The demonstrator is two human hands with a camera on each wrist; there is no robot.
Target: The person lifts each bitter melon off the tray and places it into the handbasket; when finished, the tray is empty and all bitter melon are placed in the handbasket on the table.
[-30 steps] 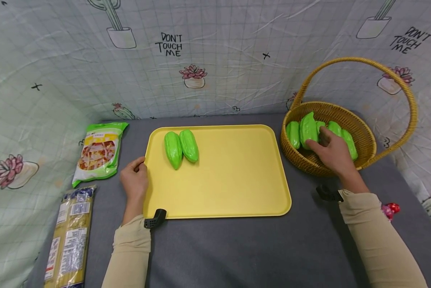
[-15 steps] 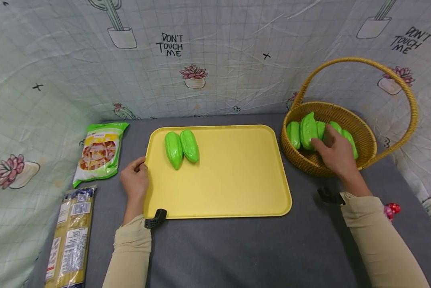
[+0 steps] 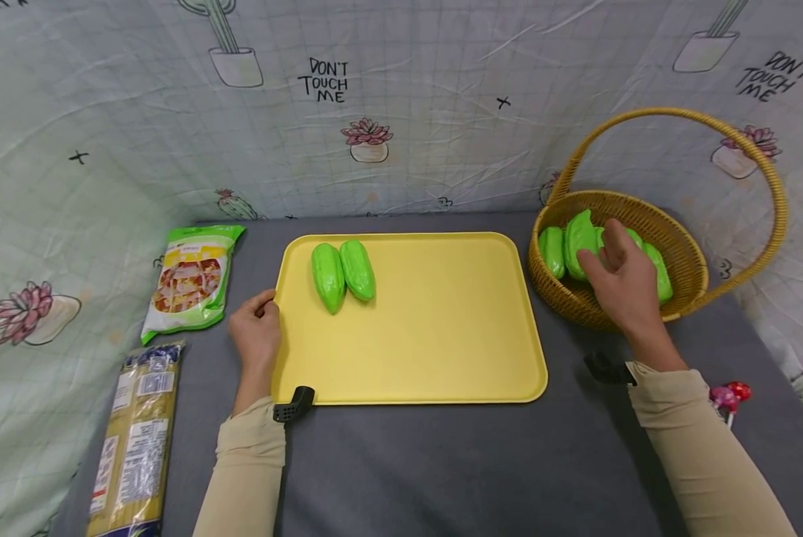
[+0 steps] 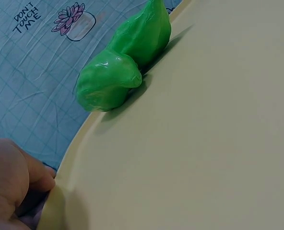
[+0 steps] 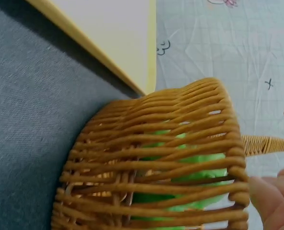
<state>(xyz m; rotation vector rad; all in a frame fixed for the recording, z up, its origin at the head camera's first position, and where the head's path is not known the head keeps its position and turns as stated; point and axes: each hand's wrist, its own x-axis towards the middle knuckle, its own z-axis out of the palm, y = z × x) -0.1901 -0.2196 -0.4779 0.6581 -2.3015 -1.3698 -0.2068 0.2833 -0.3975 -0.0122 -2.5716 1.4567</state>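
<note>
My left hand (image 3: 256,328) grips the left rim of a yellow tray (image 3: 435,335), its fingers curled at the edge. Two glossy green, ridged, pointed vegetables, one on the left (image 3: 329,277) and one on the right (image 3: 357,270), lie side by side at the tray's upper left. My right hand (image 3: 625,283) hovers over a wicker basket (image 3: 686,257), thumb and fingers spread apart with nothing held. Several more such green vegetables (image 3: 581,242) sit in the basket; some are partly hidden by that hand. In the right wrist view, the basket wall (image 5: 180,163) covers most of them.
The basket's tall handle (image 3: 773,179) arches above its right side. A green-and-white snack bag (image 3: 189,283) and a long pack of noodles (image 3: 136,440) lie left of the tray. Wrapped lollipops (image 3: 730,394) lie beside the right sleeve. A printed cloth (image 3: 441,112) hangs behind.
My right hand has shifted slightly over the basket, its fingers rising and spreading from the green vegetables. The left hand keeps its place on the tray rim. The head view has shifted slightly.
</note>
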